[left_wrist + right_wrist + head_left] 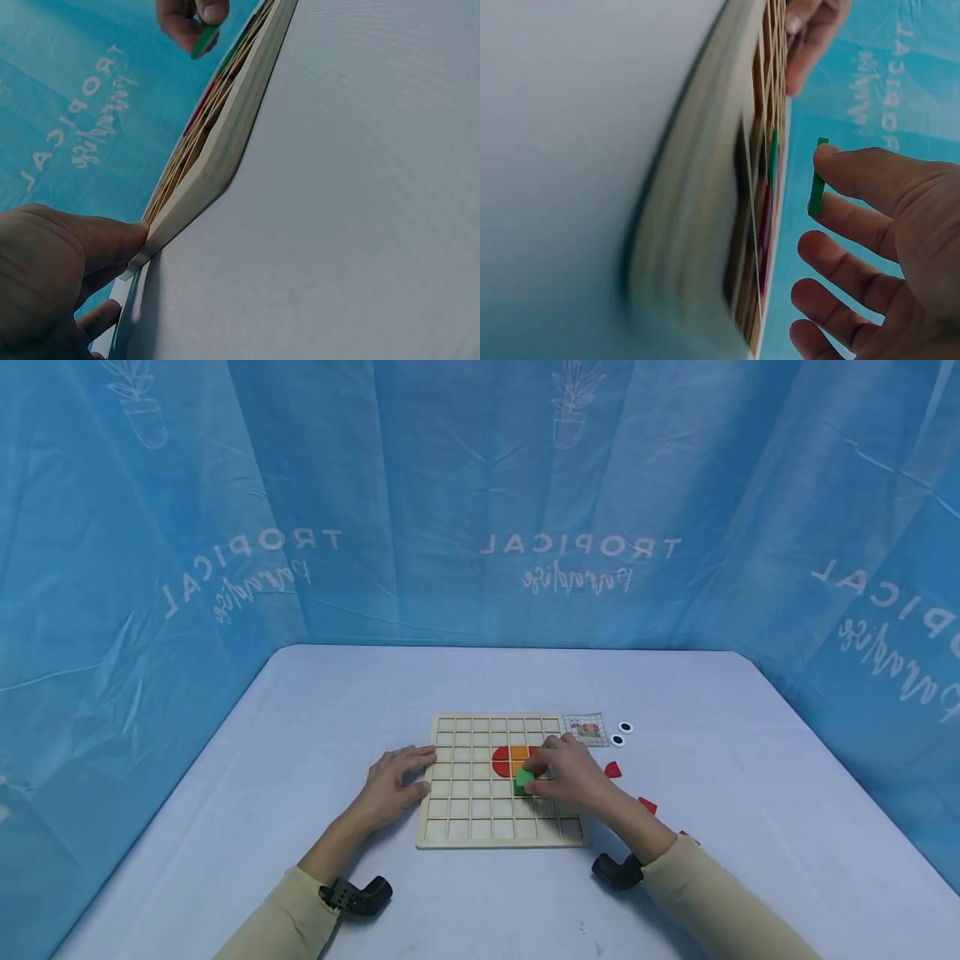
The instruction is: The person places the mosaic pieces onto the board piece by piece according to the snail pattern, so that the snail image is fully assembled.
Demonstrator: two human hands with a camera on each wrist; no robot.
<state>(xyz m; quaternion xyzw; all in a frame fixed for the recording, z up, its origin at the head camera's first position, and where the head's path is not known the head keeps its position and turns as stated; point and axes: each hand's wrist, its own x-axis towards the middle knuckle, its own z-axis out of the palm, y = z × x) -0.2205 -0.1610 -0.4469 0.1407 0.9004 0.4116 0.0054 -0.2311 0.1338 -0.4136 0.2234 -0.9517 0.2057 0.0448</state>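
Note:
A pale wooden board (pixel 459 832) with a raised grid lies flat on the table. My right hand (pixel 568 772) is above it, pinching a thin green tile (pixel 818 180) between thumb and index finger, its other fingers loosely bent. In the right wrist view the tile hangs apart from the board. Beneath it a darker green piece (pixel 517 791) sits in the grid. Orange pieces (pixel 519 753) lie in the cells just behind, with a rounded red shape (pixel 500 762) to their left; red on their right is partly hidden by my hand. My left hand (pixel 390 783) touches the board's left edge with extended fingers.
A small printed pattern card (pixel 587 729) lies at the board's back right corner. Beside it are two white discs with black centres (pixel 626 727). Loose red pieces (pixel 612 770) lie right of the board, some partly behind my right arm. Blue curtains (pixel 480 593) surround the table.

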